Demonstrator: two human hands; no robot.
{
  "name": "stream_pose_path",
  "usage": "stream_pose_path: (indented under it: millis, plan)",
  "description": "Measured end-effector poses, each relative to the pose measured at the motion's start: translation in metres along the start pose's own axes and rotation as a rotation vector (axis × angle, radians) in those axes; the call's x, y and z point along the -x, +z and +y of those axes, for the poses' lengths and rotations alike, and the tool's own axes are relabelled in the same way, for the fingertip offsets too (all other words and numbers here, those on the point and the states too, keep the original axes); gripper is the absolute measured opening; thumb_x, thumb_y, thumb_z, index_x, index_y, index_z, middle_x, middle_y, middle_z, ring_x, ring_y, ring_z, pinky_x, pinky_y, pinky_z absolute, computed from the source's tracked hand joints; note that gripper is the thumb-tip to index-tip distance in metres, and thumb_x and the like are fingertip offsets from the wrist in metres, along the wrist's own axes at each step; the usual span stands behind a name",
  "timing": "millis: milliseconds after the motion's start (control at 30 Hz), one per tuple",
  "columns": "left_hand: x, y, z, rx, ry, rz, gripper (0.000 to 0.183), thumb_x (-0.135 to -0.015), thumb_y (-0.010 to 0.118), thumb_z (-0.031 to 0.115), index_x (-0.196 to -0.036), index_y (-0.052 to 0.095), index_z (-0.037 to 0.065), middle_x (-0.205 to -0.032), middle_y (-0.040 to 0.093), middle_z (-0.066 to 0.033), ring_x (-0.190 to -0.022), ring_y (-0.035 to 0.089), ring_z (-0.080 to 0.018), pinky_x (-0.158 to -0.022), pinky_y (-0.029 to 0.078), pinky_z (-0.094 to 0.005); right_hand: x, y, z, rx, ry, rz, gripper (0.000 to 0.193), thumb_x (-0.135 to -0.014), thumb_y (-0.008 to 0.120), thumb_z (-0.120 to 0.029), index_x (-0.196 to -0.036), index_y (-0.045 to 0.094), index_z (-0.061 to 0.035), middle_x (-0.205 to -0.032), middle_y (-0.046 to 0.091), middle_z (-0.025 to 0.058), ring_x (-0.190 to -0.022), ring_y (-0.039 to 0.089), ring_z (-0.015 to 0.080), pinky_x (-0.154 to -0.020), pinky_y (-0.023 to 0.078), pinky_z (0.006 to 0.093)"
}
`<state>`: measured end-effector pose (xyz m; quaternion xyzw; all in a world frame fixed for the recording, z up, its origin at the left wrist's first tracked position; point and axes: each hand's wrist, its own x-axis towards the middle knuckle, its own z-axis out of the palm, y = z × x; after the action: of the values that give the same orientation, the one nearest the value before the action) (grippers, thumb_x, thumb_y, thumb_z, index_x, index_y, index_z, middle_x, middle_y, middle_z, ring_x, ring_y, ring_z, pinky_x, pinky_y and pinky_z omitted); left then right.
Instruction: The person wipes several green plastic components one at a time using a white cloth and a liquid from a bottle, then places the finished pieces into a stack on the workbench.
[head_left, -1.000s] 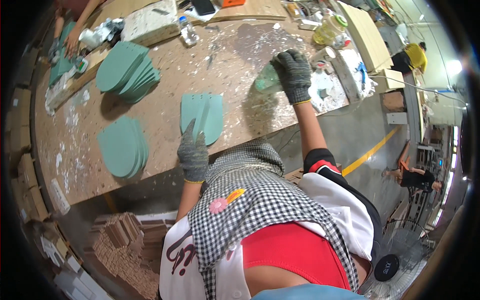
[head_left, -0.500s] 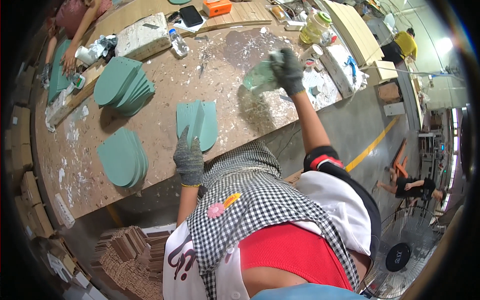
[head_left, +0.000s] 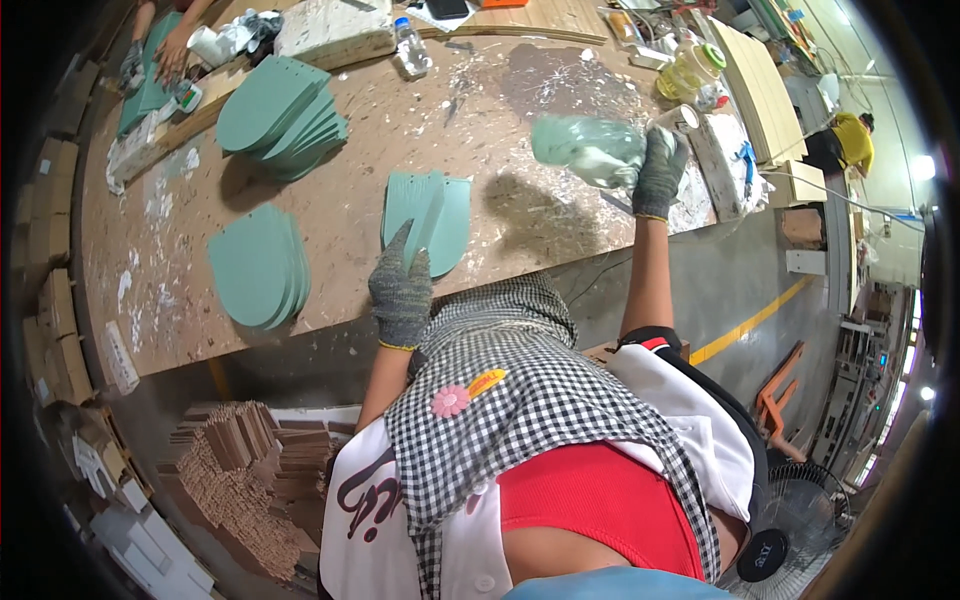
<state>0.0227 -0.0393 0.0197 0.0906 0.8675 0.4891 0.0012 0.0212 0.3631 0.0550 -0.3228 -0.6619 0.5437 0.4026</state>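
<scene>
My left hand [head_left: 402, 290], in a grey knitted glove, lies on a green rounded panel [head_left: 450, 222] near the table's front edge. Its index finger is stretched out along the panel, where a ridge or a second piece runs down the middle. My right hand [head_left: 660, 174], gloved too, is closed round one end of a clear greenish plastic bottle [head_left: 582, 142]. White stuff shows inside the bottle, which is held sideways above the table and smeared by motion. To the left are a stack of similar panels [head_left: 258, 268] and a larger fanned stack [head_left: 275, 112].
The worktable [head_left: 350, 290] is spotted with white splashes. A small water bottle [head_left: 410, 50], a yellowish jug [head_left: 692, 70], a white cup [head_left: 680, 118] and a white-smeared block [head_left: 728, 165] stand on it. At the far left, another person's hands [head_left: 172, 58] touch a green panel. A fan [head_left: 790, 535] stands at the lower right.
My right hand has moved right with the bottle, which has swung level. My left hand stays on the panel. The view has shifted, so the table sits higher.
</scene>
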Motion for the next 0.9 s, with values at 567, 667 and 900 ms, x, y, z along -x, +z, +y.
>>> stream_pose_path:
  millis: [567,667,900]
  plan:
    - [0.025,0.037,-0.06,-0.186,0.279,0.102,0.04,-0.094,0.066,0.015,-0.134,0.064,0.007,-0.123,0.07,-0.0135,-0.105,0.068,-0.0265,-0.09,0.054,-0.0315,0.228,0.127,-0.061,0.534,-0.997,-1.245,0.037,-0.092,0.063,-0.03,-0.126,0.064,-0.0148,-0.135,0.061,0.0096,-0.137,0.047,0.034,-0.123,0.017,0.0539]
    - [0.007,0.014,-0.017,-0.223,0.126,-0.076,0.038,-0.095,0.06,0.013,-0.133,0.062,0.004,-0.123,0.068,-0.0182,-0.109,0.067,-0.0333,-0.093,0.053,-0.0383,0.178,0.158,-0.016,0.41,-0.826,-0.978,0.029,-0.092,0.061,-0.031,-0.115,0.069,-0.0147,-0.131,0.065,0.0058,-0.137,0.046,0.0329,-0.122,0.015,0.0574]
    - [0.007,0.017,-0.017,-0.004,-0.023,-0.099,0.032,-0.089,0.065,0.01,-0.12,0.068,0.003,-0.108,0.071,-0.0193,-0.095,0.07,-0.0344,-0.082,0.055,-0.0407,0.224,0.151,-0.047,0.641,-0.872,-1.111,0.027,-0.089,0.061,-0.031,-0.107,0.072,-0.0134,-0.132,0.066,0.006,-0.147,0.037,0.0341,-0.121,0.01,0.0648]
